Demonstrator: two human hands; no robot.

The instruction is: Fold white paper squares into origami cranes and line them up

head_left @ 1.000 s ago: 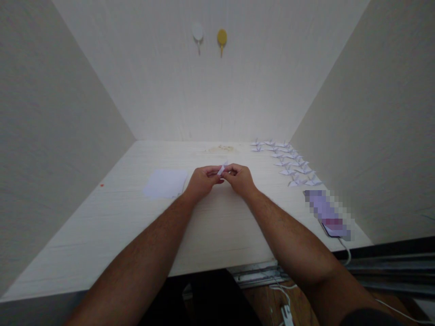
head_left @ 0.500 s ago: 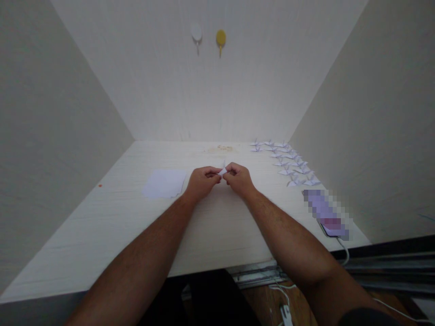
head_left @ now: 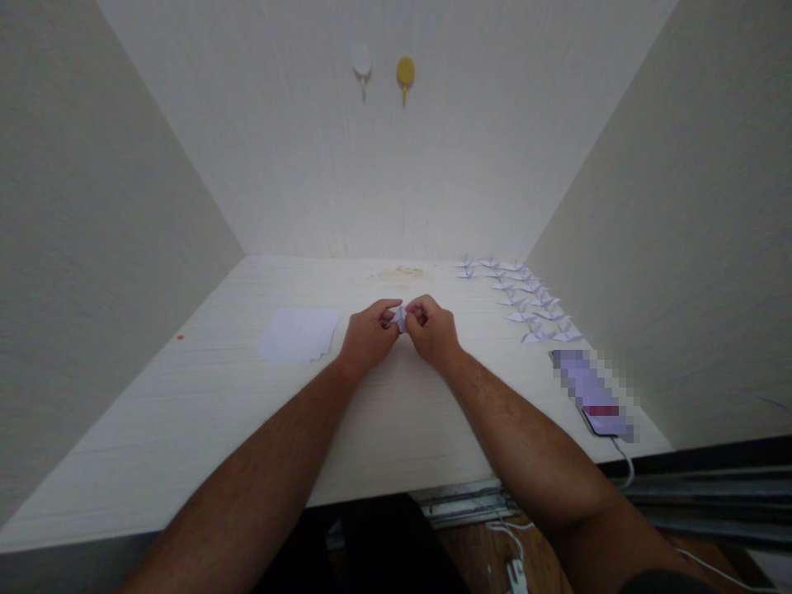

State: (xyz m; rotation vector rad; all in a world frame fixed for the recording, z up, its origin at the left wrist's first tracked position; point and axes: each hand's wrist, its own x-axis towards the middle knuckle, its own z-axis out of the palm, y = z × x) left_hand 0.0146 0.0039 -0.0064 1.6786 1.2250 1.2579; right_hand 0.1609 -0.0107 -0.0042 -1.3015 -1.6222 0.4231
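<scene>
A small folded white paper piece (head_left: 400,318) is pinched between my two hands, above the middle of the table. My left hand (head_left: 372,330) grips its left side with thumb and fingers. On the other side, my right hand (head_left: 431,327) pinches it, with the fingers curled in. Parts of the paper are hidden behind the fingertips. To the left of my left hand lies a stack of white paper sheets (head_left: 298,333). Several folded white paper cranes (head_left: 520,317) stand in rows at the right of the table.
A phone (head_left: 587,388), its screen blurred out, lies near the right edge with a white cable (head_left: 628,466) attached. White walls enclose the pale table (head_left: 204,404). A white hook (head_left: 362,63) and a yellow hook (head_left: 405,71) are on the back wall. A power strip (head_left: 516,576) is below.
The folded paper has been turned between my fingers, and its upright point no longer sticks up as far. Both hands stay in nearly the same place.
</scene>
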